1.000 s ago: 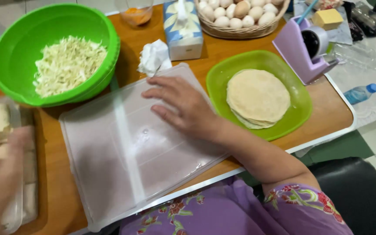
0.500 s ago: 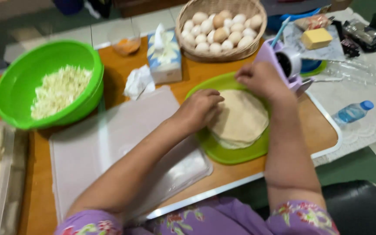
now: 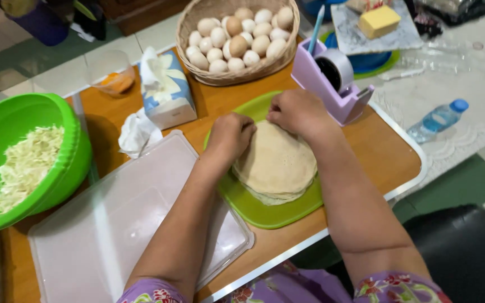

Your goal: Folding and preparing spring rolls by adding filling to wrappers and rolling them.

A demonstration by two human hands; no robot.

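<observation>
A wooden table is largely covered by a clear plastic lid, laid flat beside a green bowl of shredded cabbage. A basket of eggs is set at the far edge, near a tissue box and a lilac tape dispenser. A stack of thin round wrappers is seen on a green plate (near the table's front edge). The left hand and right hand are placed on the stack's far edge, fingers curled down and pinching at the top wrapper.

An orange table carries a green bowl, a clear lid and a green plate. A tissue box, egg basket and tape dispenser stand behind.
</observation>
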